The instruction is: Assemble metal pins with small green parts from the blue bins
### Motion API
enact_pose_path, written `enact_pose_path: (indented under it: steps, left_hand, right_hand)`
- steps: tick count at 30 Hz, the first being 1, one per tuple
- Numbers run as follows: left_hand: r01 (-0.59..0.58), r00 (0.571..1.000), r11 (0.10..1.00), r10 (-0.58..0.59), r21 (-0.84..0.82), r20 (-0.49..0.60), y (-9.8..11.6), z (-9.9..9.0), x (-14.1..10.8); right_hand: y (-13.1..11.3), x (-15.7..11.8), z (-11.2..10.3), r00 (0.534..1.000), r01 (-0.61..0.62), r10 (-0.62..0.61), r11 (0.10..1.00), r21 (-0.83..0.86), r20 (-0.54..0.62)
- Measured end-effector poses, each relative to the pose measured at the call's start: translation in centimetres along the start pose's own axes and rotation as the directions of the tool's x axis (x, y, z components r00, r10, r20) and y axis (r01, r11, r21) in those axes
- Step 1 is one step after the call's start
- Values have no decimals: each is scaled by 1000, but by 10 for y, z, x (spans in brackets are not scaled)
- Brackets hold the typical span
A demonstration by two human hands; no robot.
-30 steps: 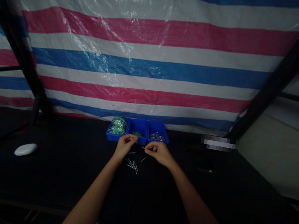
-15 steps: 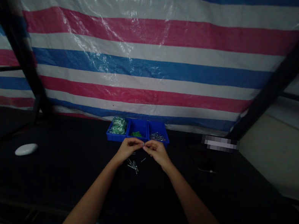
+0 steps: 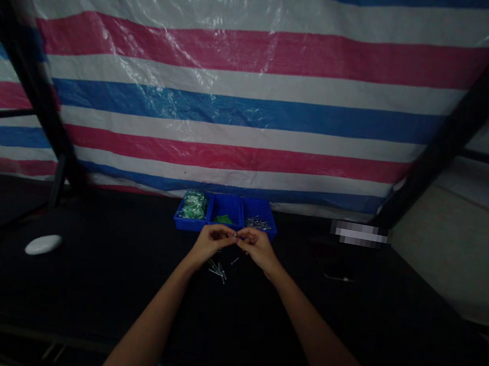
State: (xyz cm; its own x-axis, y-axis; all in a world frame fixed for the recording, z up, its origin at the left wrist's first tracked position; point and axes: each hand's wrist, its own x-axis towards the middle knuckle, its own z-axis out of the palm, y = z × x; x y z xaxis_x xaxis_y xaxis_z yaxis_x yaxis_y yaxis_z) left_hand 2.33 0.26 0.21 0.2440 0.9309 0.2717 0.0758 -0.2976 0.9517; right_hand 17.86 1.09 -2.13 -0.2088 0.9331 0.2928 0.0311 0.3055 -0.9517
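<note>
1. And there it is, the left hand (image 3: 212, 245) and right hand (image 3: 259, 248) have closed in, now meeting at the fingertips (image 3: 229, 236) where they stood apart a second ago!
2. The grip is pressed together at the centre, pinching a tiny metal piece (image 3: 235, 234), too small to read from up here.
3. Just ahead of the grip sits a blue plastic parts tray (image 3: 227, 206) with three compartments: bagged green items (image 3: 193, 205) to the left, loose green bits (image 3: 223, 219) in the middle, shiny metal pins (image 3: 259, 223) to the right.
4. Just behind the grip, slim metal pins (image 3: 217, 271) lie crisscrossed, glinting on the black tabletop (image 3: 64, 290).
5. Well left of the grip rests a smooth white oval object (image 3: 43, 245), and far ahead hangs a crinkled, striped woven-plastic tarpaulin (image 3: 240, 100).
</note>
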Motion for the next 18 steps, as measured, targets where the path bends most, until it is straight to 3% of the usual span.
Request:
enact_pose_path:
  steps: [10,18]
  left_hand:
    - [-24,999,999,23,-32,-33,-6,-2,4]
    - [-9,996,1000,7,-17,-92,-5,-4,7]
  right_hand:
    - [-15,-8,2,994,-80,73,993,81,84]
    - [-23,-9,2,995,-39,25,990,139,99]
